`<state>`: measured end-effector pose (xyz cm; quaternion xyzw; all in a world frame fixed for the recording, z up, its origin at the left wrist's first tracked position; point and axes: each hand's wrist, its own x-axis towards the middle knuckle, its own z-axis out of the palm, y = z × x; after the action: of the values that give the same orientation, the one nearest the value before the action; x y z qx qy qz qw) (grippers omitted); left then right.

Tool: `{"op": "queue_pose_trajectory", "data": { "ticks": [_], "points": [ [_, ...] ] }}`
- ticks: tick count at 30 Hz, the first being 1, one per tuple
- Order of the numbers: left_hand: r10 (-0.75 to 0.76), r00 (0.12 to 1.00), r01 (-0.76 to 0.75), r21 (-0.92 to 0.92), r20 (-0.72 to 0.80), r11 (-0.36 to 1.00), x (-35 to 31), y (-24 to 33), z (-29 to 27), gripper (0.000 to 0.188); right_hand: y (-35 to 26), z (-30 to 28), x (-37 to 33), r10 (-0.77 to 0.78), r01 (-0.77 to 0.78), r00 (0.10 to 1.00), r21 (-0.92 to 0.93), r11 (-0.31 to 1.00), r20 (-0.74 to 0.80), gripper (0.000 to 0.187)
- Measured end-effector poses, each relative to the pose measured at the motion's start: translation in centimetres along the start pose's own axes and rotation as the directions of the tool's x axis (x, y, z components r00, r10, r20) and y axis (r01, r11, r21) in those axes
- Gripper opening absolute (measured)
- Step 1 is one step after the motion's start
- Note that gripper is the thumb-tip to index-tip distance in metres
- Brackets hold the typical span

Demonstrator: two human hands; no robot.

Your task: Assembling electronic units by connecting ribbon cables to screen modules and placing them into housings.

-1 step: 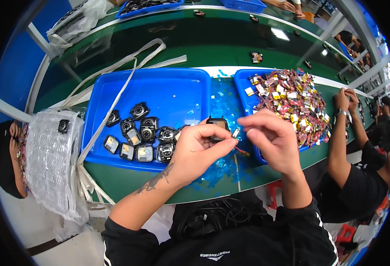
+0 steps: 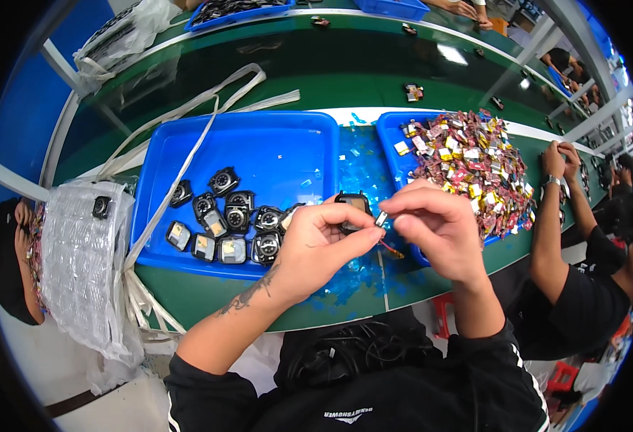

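Observation:
My left hand (image 2: 323,245) is closed around a black watch case (image 2: 353,202), gripped between fingers and thumb above the gap between two blue trays. Beside the case sits a small silver-white part (image 2: 381,218). A thin reddish wire with a yellowish end (image 2: 392,251) hangs below it. My right hand (image 2: 435,234) comes in from the right, thumb and forefinger pinched at the small part. How the part joins the case is hidden by my left fingers.
The left blue tray (image 2: 273,124) holds several black watch cases (image 2: 238,210). Red, white and yellow small battery parts (image 2: 467,155) heap up in the right tray (image 2: 392,137). Blue film scraps (image 2: 352,277) litter the green bench. White straps (image 2: 208,129) cross the left tray. A co-worker's arms (image 2: 557,216) are at right.
My right hand's fingertips have moved a little left and closed in on the small silver-white part. My left hand keeps its hold on the watch case.

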<state>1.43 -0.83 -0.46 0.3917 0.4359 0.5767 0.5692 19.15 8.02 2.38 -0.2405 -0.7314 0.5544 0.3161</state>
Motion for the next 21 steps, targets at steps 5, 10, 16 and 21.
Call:
{"op": "queue_pose_trajectory", "data": {
  "ticks": [5, 10, 16, 21],
  "points": [
    [0.026, 0.994, -0.008, -0.170, 0.102, 0.985, 0.3, -0.3, 0.4, 0.018, 1.4, 0.4, -0.1, 0.049, -0.064, 0.998, 0.370, 0.927, 0.051, 0.012],
    [0.174, 0.983, -0.160, 0.186, -0.061, 0.969, 0.7, -1.2, -0.3, 0.029, 0.8, 0.4, -0.7, 0.089, -0.052, 0.985, 0.237, 0.970, -0.146, 0.015],
    [0.205, 0.979, -0.202, 0.090, -0.023, 0.975, 0.6, -0.3, 0.6, 0.048, 0.3, 0.9, -0.1, 0.128, -0.125, 0.984, 0.036, 0.992, -0.126, 0.015],
    [0.212, 0.977, -0.211, 0.050, -0.033, 0.976, 0.2, -0.4, 1.0, 0.047, -1.3, 2.1, 0.7, -0.108, 0.032, 0.982, -0.421, 0.906, -0.157, 0.016]
  ]
}}
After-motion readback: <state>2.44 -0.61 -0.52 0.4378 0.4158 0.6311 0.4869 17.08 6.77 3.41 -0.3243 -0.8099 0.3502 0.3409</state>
